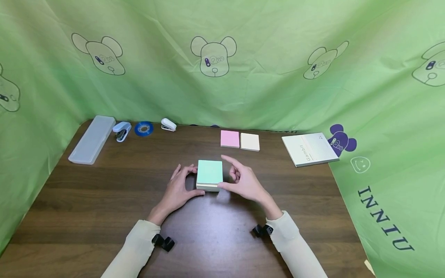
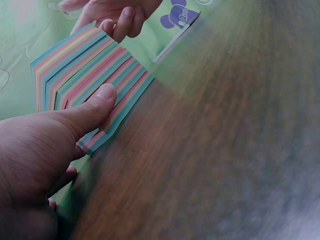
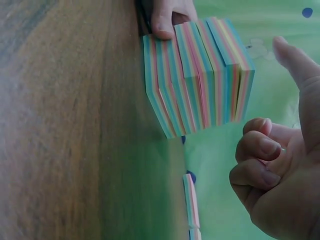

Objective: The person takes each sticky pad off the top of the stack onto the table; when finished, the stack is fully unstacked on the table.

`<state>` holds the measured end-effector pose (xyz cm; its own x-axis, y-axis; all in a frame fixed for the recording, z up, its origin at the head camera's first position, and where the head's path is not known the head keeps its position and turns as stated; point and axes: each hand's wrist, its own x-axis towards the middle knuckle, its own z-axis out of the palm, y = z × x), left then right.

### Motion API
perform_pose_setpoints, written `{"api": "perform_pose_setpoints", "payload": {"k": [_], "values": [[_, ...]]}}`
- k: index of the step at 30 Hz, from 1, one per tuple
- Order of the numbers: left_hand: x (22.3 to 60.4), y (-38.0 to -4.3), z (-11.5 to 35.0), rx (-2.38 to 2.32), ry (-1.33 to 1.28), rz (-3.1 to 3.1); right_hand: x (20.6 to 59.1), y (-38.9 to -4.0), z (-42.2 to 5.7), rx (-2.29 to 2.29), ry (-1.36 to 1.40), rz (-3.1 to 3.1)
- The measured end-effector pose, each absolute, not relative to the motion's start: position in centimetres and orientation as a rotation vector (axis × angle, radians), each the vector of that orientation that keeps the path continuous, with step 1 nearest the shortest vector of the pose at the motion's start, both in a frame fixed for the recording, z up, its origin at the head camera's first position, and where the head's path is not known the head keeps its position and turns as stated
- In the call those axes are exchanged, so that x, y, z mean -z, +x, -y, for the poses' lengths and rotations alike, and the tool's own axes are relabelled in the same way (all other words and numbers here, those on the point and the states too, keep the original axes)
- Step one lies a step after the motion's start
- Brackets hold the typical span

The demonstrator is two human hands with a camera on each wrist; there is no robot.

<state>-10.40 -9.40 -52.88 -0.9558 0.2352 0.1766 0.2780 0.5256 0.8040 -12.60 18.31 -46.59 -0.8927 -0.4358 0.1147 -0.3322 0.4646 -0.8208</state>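
A tall stack of sticky note pads (image 1: 209,172), mint green on top, stands mid-table. Its sides show many coloured layers, with some pads slightly out of line. My left hand (image 1: 178,189) grips the stack from the left, the thumb (image 2: 102,97) lying across its near side and the fingers reaching round to the far side, partly hidden. At the stack's right is my right hand (image 1: 243,180), holding nothing. Its index finger is extended and the other fingers (image 3: 255,155) are bent inward, apart from the stack in the right wrist view.
Pink (image 1: 230,139) and cream (image 1: 250,141) note pads lie behind the stack. Along the back left are a clear plastic case (image 1: 92,139), a blue stapler (image 1: 122,131), a blue tape roll (image 1: 144,129) and a white stapler (image 1: 168,124). A notebook (image 1: 310,149) lies at the right edge.
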Motion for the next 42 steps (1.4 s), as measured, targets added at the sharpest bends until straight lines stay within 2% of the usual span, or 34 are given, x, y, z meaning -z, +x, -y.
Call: {"api": "perform_pose_setpoints", "payload": {"k": [13, 42], "values": [[53.0, -10.5, 9.4, 1.435, -0.447, 2.714, 47.3, -12.3, -17.6, 1.389, -0.749, -2.556], [52.8, -10.3, 9.4, 1.473, -0.421, 2.738, 46.3, -11.9, -17.6, 1.27, -0.647, -2.694]]}}
